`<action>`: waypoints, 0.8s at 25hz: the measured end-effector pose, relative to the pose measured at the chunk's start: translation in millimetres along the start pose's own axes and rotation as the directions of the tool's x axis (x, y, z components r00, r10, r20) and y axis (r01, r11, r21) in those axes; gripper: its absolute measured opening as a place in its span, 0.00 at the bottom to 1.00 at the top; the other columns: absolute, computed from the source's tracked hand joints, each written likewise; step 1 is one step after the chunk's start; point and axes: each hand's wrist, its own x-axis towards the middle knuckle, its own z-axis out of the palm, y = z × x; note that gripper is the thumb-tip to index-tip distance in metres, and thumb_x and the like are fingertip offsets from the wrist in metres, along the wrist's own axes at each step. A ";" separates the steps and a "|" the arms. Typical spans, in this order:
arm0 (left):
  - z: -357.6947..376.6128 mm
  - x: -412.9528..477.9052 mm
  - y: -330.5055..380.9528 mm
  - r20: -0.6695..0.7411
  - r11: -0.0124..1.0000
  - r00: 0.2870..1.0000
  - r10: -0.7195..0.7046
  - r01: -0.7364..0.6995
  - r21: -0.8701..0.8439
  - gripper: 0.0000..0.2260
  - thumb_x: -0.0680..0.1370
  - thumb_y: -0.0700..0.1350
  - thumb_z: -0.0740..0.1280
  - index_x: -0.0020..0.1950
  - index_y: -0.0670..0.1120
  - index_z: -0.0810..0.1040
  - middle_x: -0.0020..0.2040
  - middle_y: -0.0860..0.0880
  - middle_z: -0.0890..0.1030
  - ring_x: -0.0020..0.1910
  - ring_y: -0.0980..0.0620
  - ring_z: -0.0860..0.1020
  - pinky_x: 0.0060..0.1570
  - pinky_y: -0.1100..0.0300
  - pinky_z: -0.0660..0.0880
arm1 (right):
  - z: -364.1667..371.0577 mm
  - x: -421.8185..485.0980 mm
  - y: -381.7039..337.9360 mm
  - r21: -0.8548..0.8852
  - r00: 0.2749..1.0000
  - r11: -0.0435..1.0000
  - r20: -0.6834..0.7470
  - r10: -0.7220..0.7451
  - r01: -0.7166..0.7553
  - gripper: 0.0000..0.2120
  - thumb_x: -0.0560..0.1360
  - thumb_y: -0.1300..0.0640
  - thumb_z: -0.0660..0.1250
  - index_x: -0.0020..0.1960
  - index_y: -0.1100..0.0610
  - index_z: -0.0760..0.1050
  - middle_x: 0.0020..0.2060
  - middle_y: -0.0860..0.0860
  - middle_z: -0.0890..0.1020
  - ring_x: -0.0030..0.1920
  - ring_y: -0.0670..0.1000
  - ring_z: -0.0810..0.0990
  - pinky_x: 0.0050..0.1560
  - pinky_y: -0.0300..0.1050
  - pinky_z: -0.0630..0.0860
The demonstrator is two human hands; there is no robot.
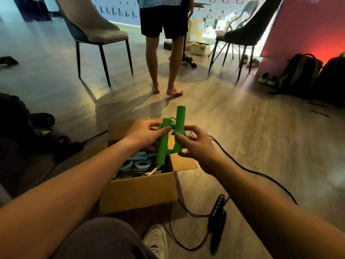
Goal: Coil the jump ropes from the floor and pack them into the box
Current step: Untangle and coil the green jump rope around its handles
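Gripping the green rope (161,152) with both: left hand (145,136) pinching one handle and the loose coil near its top, right hand (196,146) curled round the other handle lower down, fingers closed on it. Held just above the open box (138,193), over its far half, not yet inside.

Likely to spring apart on release, judging by how loosely the coil sits between the handles; cannot tell whether tied off. Could also snag on a raised flap going in, with one handle poking well up and the other hanging toward the opening. Might land on the blue rope (139,162) already inside and tangle with it.

Around, big to small: wood floor (261,137); two chairs (97,25) beyond, well apart; a barefoot person (164,53) standing between them; backpacks (300,71) by the pink wall at right; pale shoes (268,78) just beside those; a white sneaker (156,240) at the bottom edge.

Nearer, right of the box: a black rope (217,210), lying uncoiled, cord trailing out under the right forearm. Apt to catch a wrist or foot. Otherwise a free drop from green rope to opening.
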 end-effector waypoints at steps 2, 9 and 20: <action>-11.5 18.7 -39.7 -0.082 1.000 0.996 -0.020 0.019 -0.016 0.18 0.75 0.50 0.73 0.62 0.53 0.75 0.54 0.44 0.80 0.48 0.47 0.83 0.35 0.49 0.83 | 21.6 31.4 30.4 -0.043 0.999 0.998 0.037 0.040 -0.039 0.14 0.78 0.56 0.69 0.62 0.53 0.72 0.50 0.57 0.83 0.44 0.52 0.86 0.44 0.52 0.84; -38.5 116.4 -173.5 -0.079 0.975 0.972 -0.221 0.220 -0.010 0.21 0.74 0.43 0.74 0.65 0.51 0.75 0.54 0.44 0.80 0.53 0.47 0.82 0.43 0.47 0.83 | 72.5 166.3 162.5 -0.177 0.966 0.957 0.077 0.245 -0.229 0.16 0.79 0.53 0.68 0.63 0.54 0.69 0.56 0.58 0.80 0.52 0.55 0.84 0.51 0.58 0.83; 2.7 168.9 -296.0 0.010 0.847 0.880 -0.475 0.454 0.276 0.17 0.71 0.47 0.77 0.58 0.48 0.78 0.53 0.46 0.81 0.47 0.51 0.79 0.33 0.56 0.80 | 98.6 221.6 266.3 -0.764 0.690 0.463 0.032 0.723 -0.449 0.20 0.84 0.57 0.58 0.72 0.66 0.66 0.68 0.61 0.74 0.58 0.58 0.76 0.58 0.51 0.74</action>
